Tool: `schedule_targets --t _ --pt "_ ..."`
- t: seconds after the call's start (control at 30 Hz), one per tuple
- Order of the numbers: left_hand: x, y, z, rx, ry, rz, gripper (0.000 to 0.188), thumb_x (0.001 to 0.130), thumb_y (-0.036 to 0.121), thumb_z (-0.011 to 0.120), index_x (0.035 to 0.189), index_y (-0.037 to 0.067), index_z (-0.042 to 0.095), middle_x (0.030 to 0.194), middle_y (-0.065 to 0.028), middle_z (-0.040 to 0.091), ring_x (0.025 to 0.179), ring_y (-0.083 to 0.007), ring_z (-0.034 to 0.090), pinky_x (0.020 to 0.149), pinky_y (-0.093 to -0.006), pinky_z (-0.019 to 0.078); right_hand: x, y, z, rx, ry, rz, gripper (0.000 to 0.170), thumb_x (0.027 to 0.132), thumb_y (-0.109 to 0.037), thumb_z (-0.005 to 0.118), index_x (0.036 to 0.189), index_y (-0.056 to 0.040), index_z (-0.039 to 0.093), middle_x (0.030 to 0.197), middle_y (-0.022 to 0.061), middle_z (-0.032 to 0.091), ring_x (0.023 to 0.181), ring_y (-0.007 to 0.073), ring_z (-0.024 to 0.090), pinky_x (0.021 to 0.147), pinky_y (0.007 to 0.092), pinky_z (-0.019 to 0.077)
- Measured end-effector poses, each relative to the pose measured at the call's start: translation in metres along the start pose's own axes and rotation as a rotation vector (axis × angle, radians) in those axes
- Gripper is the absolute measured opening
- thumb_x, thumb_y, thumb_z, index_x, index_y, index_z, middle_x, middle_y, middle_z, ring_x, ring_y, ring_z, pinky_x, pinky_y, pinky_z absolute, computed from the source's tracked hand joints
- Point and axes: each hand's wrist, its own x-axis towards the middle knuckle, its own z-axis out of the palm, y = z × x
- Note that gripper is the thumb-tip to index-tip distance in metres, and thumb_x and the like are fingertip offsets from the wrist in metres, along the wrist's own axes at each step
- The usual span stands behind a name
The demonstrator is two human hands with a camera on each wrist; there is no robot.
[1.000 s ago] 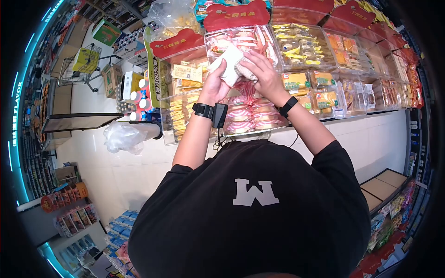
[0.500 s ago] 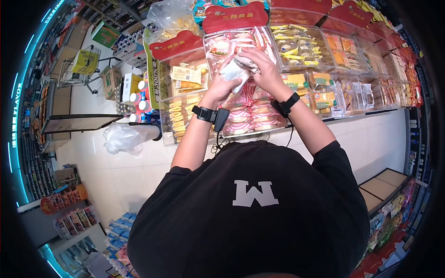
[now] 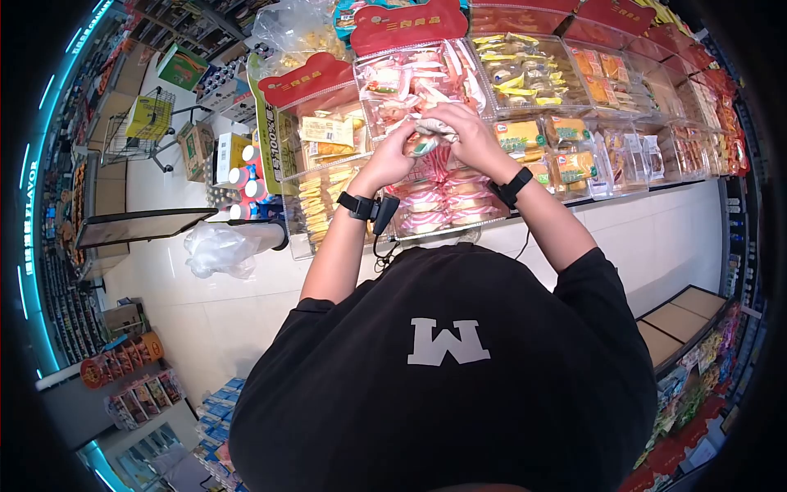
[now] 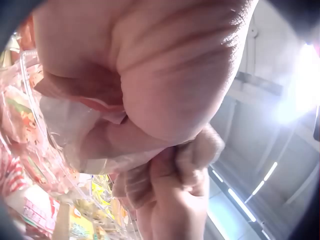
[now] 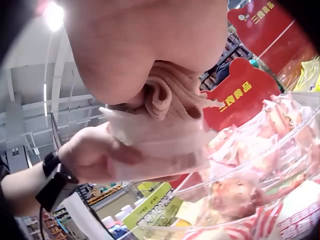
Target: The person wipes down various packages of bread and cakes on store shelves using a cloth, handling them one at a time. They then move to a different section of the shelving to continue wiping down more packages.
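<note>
Right in over clear bins (image 3: 449, 233) full of wrapped snacks, backed by red signs (image 3: 408, 23) with yellow lettering! Hovering above pink-striped packs (image 3: 422, 205) with both hands close together. Gripping a pale, see-through packet (image 5: 157, 152) in the left hand (image 3: 392, 161), with fingers curled round it. And bunching a folded beige cloth (image 5: 172, 95) in the right hand (image 3: 469, 138), with fingers closed round the folds, right against the packet.

One black wristband (image 3: 361, 207) is just behind the left hand (image 3: 393, 161), one behind the right hand (image 3: 467, 139), and leftward of both are four white-capped plastic bottles (image 3: 255, 189), one crumpled translucent plastic bag (image 3: 218, 248) and one wire shopping cart (image 3: 129, 141).
</note>
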Motion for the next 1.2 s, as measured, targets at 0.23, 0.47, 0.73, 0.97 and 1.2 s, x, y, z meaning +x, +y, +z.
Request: schedule_targets --t 0.23,0.47,0.73,0.97,1.2 --pt "-0.006 0.019 0.003 0.33 0.039 0.254 0.069 0.07 -0.012 0.063 0.136 0.006 0.052 0.136 -0.0164 0.055 0.129 -0.0311 0.051 0.103 -0.0364 0.045 -0.013 0.03 0.008 1.437 0.133 0.873 0.034 0.089 0.0 0.066 0.122 -0.0061 0.056 0.108 0.0064 0.066 0.102 0.0152 0.065 0.083 0.0289 0.0551" --pt "0.004 0.008 0.001 0.27 0.142 0.284 0.1 0.067 0.004 0.082 0.152 0.011 0.03 0.146 -0.0168 0.046 0.136 -0.0347 0.043 0.112 -0.0408 0.037 -0.02 0.037 0.021 1.195 0.219 0.794 0.046 0.082 0.007 0.07 0.124 -0.0021 0.056 0.113 0.0065 0.066 0.1 0.0148 0.065 0.084 0.0292 0.0552" --pt "-0.001 -0.015 -0.009 -1.413 -0.124 -0.249 0.066 0.102 0.027 0.053 0.153 0.003 0.018 0.145 -0.0182 0.045 0.129 -0.0292 0.051 0.103 -0.0411 0.0493 -0.019 0.038 0.024 0.958 0.312 0.584 0.042 0.084 0.001 0.072 0.123 -0.0006 0.057 0.112 0.005 0.066 0.1 0.0138 0.064 0.087 0.0293 0.0524" --pt "0.013 -0.019 0.009 -1.065 0.164 -0.214 0.044 0.101 0.019 0.054 0.14 0.001 0.041 0.122 -0.0106 0.062 0.102 -0.0177 0.066 0.085 -0.0308 0.0575 -0.002 -0.002 0.008 0.142 0.359 0.124 0.038 0.087 -0.019 0.073 0.12 -0.0056 0.059 0.119 0.0133 0.062 0.114 0.0274 0.059 0.098 0.0385 0.0463" --pt "0.022 -0.03 0.01 -0.697 0.125 -0.106 0.05 0.098 0.012 0.061 0.142 0.0 0.041 0.124 -0.0078 0.06 0.103 -0.0096 0.06 0.083 -0.0241 0.0512 -0.001 0.006 0.01 -0.158 0.168 -0.088 0.053 0.069 0.009 0.063 0.119 -0.0075 0.063 0.128 0.0128 0.06 0.126 0.0341 0.052 0.105 0.0436 0.044"
